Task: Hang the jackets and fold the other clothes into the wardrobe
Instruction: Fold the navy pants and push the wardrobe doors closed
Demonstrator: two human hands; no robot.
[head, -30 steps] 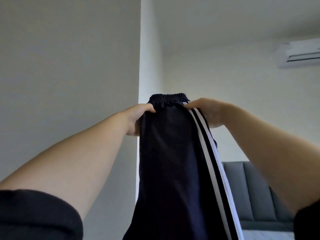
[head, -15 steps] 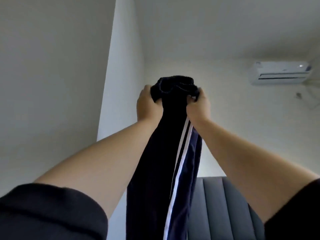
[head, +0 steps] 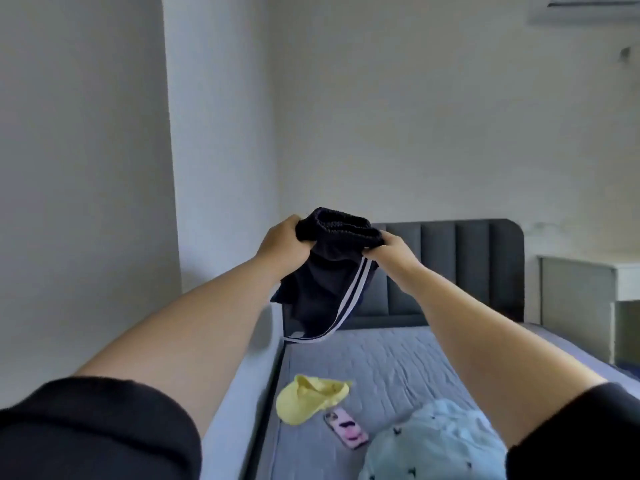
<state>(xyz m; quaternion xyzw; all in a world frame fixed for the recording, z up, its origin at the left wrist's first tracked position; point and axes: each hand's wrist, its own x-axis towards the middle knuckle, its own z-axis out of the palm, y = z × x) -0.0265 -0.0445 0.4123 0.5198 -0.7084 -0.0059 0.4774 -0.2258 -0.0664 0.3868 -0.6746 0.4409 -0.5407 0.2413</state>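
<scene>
Dark track pants held up over the bed

Left hand (head: pixel 281 243) and right hand (head: pixel 388 251) curl their fingers around the bunched elastic waistband of navy pants (head: pixel 323 289); white side stripes hang below the fingers, above the bed (head: pixel 388 362).

I can read no words, brand names or numbers on anything in front of me. The dark navy track trousers with white side stripes (head: pixel 329 289) that I hold up carry only those plain stripes, with no lettering I can make out. The pink phone case with black blotches (head: pixel 346 429) lying on the grey quilted mattress (head: pixel 381 362) shows a pattern but no legible text, and the small dark marks on the pale blue fabric (head: pixel 436 445) are too blurred to read.
</scene>
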